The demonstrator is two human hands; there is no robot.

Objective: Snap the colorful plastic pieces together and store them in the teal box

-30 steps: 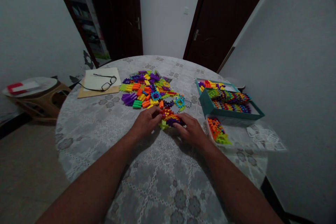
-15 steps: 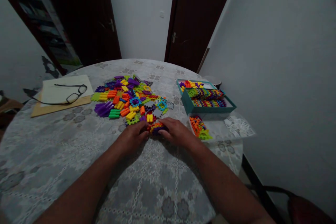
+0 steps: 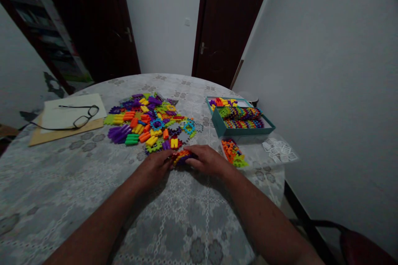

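Between my two hands, low over the near middle of the table, is a small stack of toothed plastic building pieces (image 3: 181, 158) in red, orange, yellow and purple. My left hand (image 3: 157, 165) grips its left end, fingers curled in. On the other end, my right hand (image 3: 203, 159) is closed with the thumb toward me and the fingers over the far side. The fingers cover both ends of the stack. Just beyond the hands lies a heap of loose plastic building pieces (image 3: 152, 122) in many colours, with a yellow piece (image 3: 174, 143) nearest the stack.
On the right stands a teal box (image 3: 242, 130) with rows of stacked pieces, its lid (image 3: 248, 102) behind it. A clear tray (image 3: 253, 159) holds orange and green pieces and white squares (image 3: 280, 150). Glasses (image 3: 81, 121) rest on paper (image 3: 73, 101) at left. A patterned cloth (image 3: 174, 223) covers the round table.
The view has shifted slightly, so the scene sits a little lower and farther left. Both hands keep hold of the stack, which appears slightly turned, showing more of its orange and yellow part.
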